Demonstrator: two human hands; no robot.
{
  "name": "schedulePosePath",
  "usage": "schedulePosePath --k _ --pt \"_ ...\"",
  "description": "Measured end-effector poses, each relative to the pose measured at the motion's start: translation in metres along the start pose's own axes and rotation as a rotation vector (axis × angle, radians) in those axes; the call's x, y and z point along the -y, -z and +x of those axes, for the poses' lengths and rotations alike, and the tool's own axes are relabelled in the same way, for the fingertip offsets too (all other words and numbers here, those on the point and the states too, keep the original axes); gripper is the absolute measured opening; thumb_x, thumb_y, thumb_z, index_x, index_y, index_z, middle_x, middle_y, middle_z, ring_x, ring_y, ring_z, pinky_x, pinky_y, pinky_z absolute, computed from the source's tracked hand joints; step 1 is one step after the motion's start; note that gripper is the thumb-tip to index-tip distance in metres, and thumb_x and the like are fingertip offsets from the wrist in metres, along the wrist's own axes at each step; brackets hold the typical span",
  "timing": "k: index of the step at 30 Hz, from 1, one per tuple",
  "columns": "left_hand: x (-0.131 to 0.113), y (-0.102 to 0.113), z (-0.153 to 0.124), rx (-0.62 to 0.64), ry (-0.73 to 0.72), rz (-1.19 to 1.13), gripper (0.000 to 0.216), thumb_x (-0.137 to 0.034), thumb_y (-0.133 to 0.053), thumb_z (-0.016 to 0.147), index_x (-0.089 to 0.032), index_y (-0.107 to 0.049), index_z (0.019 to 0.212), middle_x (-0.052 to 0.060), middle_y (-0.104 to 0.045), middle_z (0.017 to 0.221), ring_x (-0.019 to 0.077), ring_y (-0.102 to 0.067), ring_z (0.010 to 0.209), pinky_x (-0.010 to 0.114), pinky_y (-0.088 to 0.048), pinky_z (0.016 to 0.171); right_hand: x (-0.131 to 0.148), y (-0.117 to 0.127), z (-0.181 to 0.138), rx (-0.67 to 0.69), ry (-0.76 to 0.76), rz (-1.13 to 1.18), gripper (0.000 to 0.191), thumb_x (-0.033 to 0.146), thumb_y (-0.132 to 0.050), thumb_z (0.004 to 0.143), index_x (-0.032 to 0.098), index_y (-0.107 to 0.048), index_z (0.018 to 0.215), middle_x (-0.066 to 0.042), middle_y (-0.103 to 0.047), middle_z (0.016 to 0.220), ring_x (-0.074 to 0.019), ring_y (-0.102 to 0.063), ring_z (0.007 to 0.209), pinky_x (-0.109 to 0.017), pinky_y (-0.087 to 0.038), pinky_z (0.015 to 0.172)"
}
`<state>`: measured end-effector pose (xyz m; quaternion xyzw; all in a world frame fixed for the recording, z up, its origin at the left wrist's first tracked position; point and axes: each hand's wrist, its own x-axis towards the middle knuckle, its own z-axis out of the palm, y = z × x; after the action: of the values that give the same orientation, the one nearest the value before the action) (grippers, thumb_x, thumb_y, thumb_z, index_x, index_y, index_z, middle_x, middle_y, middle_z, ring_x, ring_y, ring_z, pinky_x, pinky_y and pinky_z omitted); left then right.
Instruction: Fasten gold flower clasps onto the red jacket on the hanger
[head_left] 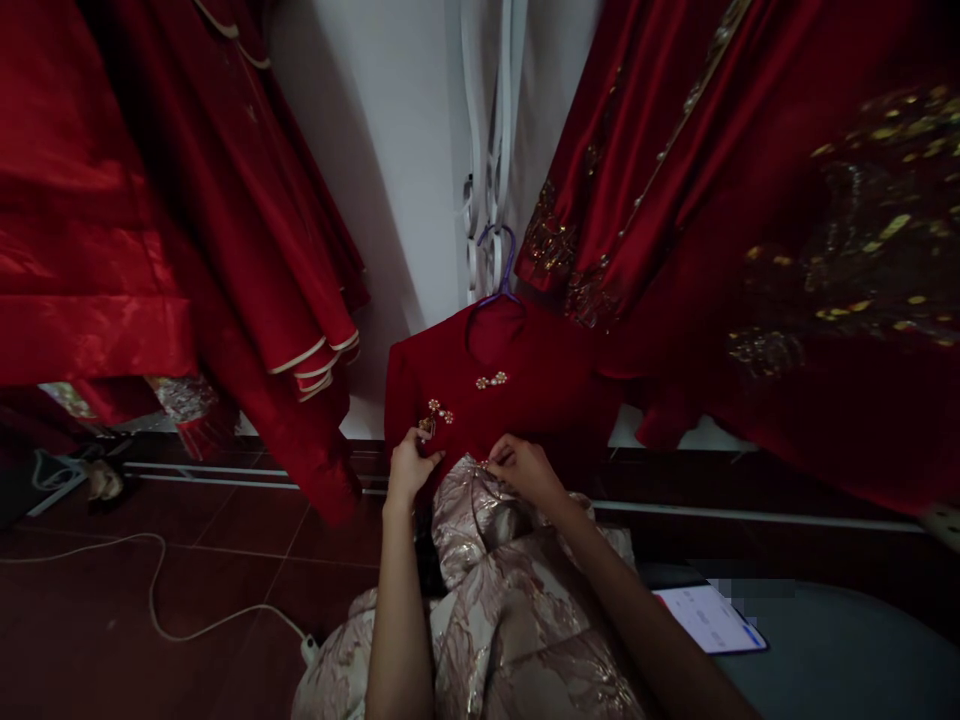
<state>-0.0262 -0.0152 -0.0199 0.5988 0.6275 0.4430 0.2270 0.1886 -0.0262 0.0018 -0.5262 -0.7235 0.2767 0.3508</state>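
Observation:
A red jacket hangs in front of me from a purple hanger. Down its front sit jewelled flower-shaped clasps: one clasp below the collar, another clasp lower left, hanging askew. My left hand is on the jacket's left front panel beside that lower clasp, its fingers at the cloth and the thumb pointing right. With bent, pinched fingers, my right hand grips a small beaded clasp lower on the front. Patterned pinkish-silver cloth covers my lap and rises against the jacket's lower part.
Red garments hang at left; more red garments with gold beading hang at right. Behind is a white metal rack. A lit phone lies on a grey round surface. A white cable crosses the tiled floor.

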Motion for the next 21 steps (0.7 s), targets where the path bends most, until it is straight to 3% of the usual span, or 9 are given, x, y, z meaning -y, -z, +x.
schedulePosePath --k 2,4,9,11,14,18,21 --pt "-0.005 0.008 -0.001 -0.124 0.046 0.067 0.033 -0.029 -0.071 0.059 -0.02 -0.052 0.085 -0.001 -0.061 0.069 0.0155 -0.058 0.065 0.025 -0.042 0.064 -0.001 -0.001 0.0 -0.018 -0.016 0.018 0.01 0.023 -0.062 0.065 0.019 -0.059 0.073 -0.002 -0.066 0.069 -0.013 -0.062 0.064 -0.022 -0.045 0.06" --pt "-0.011 0.018 -0.003 -0.16 0.043 0.086 0.031 -0.027 -0.071 0.059 -0.02 -0.05 0.08 -0.002 -0.058 0.065 0.0138 -0.056 0.06 0.023 -0.039 0.059 -0.004 -0.004 0.0 -0.017 -0.024 0.002 0.017 0.027 -0.064 0.063 0.019 -0.059 0.077 -0.001 -0.066 0.07 -0.0131 -0.061 0.063 -0.022 -0.045 0.059" --pt "-0.036 0.034 -0.009 0.043 -0.136 0.04 0.018 -0.017 -0.063 0.061 -0.019 -0.047 0.068 -0.006 -0.052 0.06 0.0095 -0.049 0.056 0.019 -0.035 0.057 -0.014 -0.013 0.001 0.008 -0.019 -0.03 0.018 0.032 -0.065 0.065 0.018 -0.061 0.075 -0.003 -0.065 0.067 -0.0134 -0.06 0.061 -0.023 -0.046 0.06" --pt "-0.05 0.027 -0.011 0.008 -0.214 0.022 0.016 -0.013 -0.058 0.063 -0.019 -0.046 0.07 -0.005 -0.051 0.064 0.0092 -0.048 0.059 0.019 -0.035 0.059 -0.016 -0.013 0.002 -0.009 -0.026 0.0 0.015 0.031 -0.063 0.068 0.017 -0.06 0.072 -0.003 -0.065 0.066 -0.0132 -0.06 0.062 -0.024 -0.047 0.06" --pt "-0.066 0.0 -0.014 -0.036 -0.237 0.015 0.017 -0.007 -0.051 0.065 -0.019 -0.046 0.075 -0.002 -0.053 0.072 0.0102 -0.05 0.064 0.02 -0.037 0.063 -0.016 -0.008 0.005 -0.018 -0.046 0.104 0.017 0.033 -0.064 0.067 0.017 -0.06 0.072 -0.004 -0.065 0.069 -0.0133 -0.061 0.063 -0.024 -0.049 0.059" --pt "-0.067 -0.032 -0.02 0.225 -0.189 0.052 0.028 -0.002 -0.054 0.06 -0.017 -0.048 0.082 0.002 -0.057 0.078 0.0137 -0.054 0.073 0.023 -0.04 0.067 -0.014 0.006 0.007 -0.004 -0.147 0.349 0.028 0.04 -0.066 0.066 0.015 -0.06 0.078 -0.003 -0.065 0.068 -0.0126 -0.061 0.055 -0.024 -0.051 0.051" --pt "-0.059 -0.031 -0.019 0.373 -0.199 -0.027 0.029 -0.002 -0.058 0.059 -0.017 -0.05 0.083 0.002 -0.058 0.08 0.0128 -0.055 0.075 0.023 -0.042 0.069 -0.013 0.017 0.008 0.025 -0.194 0.451 0.031 0.04 -0.069 0.064 0.014 -0.06 0.079 -0.002 -0.064 0.064 -0.0106 -0.059 0.049 -0.023 -0.052 0.048"
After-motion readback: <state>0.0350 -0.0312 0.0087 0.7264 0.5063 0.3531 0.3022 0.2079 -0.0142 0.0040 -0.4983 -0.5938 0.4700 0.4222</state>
